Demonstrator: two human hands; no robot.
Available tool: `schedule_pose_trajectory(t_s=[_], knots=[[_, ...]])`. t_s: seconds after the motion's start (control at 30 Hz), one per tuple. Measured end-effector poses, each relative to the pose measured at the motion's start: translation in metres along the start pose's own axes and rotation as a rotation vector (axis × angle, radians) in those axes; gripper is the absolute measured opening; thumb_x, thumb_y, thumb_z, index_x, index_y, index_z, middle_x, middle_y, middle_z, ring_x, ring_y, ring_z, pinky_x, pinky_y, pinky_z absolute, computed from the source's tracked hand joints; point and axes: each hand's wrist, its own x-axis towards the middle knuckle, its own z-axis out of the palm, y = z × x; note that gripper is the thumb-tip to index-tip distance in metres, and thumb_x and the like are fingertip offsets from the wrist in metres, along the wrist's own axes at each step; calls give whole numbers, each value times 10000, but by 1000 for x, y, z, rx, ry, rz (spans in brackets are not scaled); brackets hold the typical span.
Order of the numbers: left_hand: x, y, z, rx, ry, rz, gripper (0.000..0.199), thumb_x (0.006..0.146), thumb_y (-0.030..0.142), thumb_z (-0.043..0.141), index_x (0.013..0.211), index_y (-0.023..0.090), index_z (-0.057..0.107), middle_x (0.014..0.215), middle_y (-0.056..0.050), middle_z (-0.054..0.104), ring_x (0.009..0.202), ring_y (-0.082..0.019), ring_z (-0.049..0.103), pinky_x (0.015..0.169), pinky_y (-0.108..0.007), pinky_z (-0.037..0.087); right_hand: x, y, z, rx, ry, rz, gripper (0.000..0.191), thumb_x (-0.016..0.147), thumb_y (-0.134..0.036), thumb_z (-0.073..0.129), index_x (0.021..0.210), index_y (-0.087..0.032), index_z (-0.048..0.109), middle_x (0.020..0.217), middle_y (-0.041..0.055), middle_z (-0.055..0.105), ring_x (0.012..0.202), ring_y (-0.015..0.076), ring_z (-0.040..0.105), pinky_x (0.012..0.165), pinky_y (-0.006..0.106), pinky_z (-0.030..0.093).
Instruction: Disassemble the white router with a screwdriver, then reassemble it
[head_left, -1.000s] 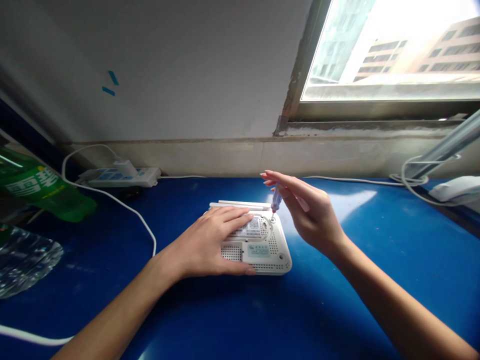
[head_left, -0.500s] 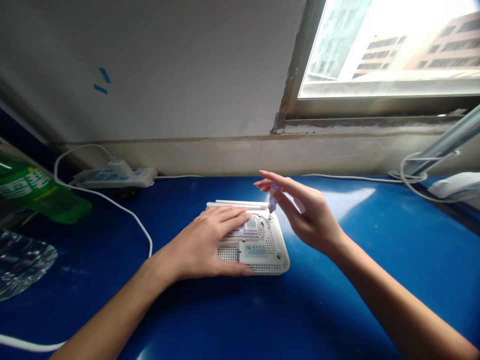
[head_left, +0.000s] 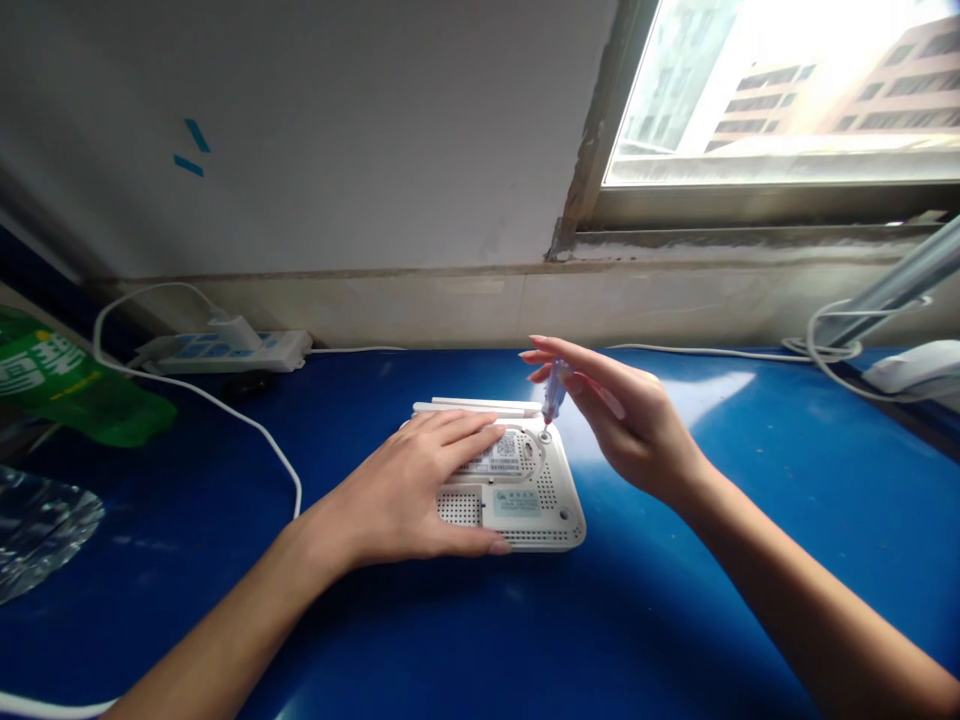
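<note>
A white router [head_left: 561,480] lies upside down on the blue table, its vented, labelled underside facing up. Across its left part spreads my left hand [head_left: 420,490], thumb at the near edge and fingers over the top, gripping it and covering much of that side. My right hand [head_left: 626,415] pinches a small screwdriver [head_left: 553,392] with a clear purplish handle between thumb and fingers. The screwdriver leans slightly, its tip at the round screw hole [head_left: 545,437] in the far right corner. Another corner hole [head_left: 564,515] shows nearer to me.
A green bottle [head_left: 82,385] and a clear plastic bottle [head_left: 45,530] lie at the left. Behind them is a power strip [head_left: 225,350] with a plugged-in white cable [head_left: 247,415]. At the right stand a metal pole [head_left: 892,290] and coiled cable [head_left: 821,345]. A wall closes the back.
The screwdriver handle tilts more to the right, and my right hand has shifted slightly right with it. My left hand keeps its place on the router. The camera view has moved a little.
</note>
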Motion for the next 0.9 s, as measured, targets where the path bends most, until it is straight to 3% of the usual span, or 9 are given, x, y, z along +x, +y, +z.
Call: schedule_pose_trajectory(t_s=[0.13,0.3,0.37,0.53,0.63,0.77,0.9], knots=[[0,0,0,4,-5,-6,1033,807,722,848,1646,228,506,1709,-115,485,1592,-385,429,1311,-590,358,3,-6,-3,-73,49,0,279,1036,-159,709,1305,-205,771,1040,47,843,853,157,789,807,292,614],[0,2,-1,3,-35,-30,1027,819,736,828,1655,243,494,1732,-101,447,1605,-390,406,1321,-608,329,7,-9,-5,-243,102,-68,143,918,-220,870,1050,-173,843,813,30,716,659,152,676,633,308,556],[0,2,-1,5,-33,-32,1030,819,741,824,1656,240,494,1728,-103,455,1603,-393,408,1318,-611,332,5,-7,-7,-262,96,-84,146,941,-228,847,1077,-175,841,844,38,702,669,155,680,634,315,564],[1,1,0,-2,-6,-11,1030,806,736,840,1635,211,525,1694,-124,505,1576,-389,451,1309,-577,362,1,-4,-13,-52,-93,25,441,1087,-165,598,1515,-263,635,1293,86,788,1008,197,798,896,361,654],[1,0,1,-1,-9,-20,1036,806,742,837,1642,220,517,1704,-128,490,1581,-403,439,1311,-595,349,1,-5,-15,-44,-79,41,376,1046,-178,690,1416,-239,707,1140,53,846,936,192,822,865,325,668],[0,1,1,-14,-8,-22,1028,807,727,845,1643,228,516,1699,-137,494,1577,-419,440,1303,-617,349,2,-7,-13,-232,24,-39,250,931,-232,862,1174,-220,807,918,30,841,693,172,782,711,302,645],[0,3,0,-17,11,-4,1002,808,701,858,1634,247,520,1688,-132,512,1557,-405,460,1293,-607,364,1,-9,-11,-347,68,-118,240,945,-282,850,1169,-208,803,841,36,810,624,181,745,656,324,630]])
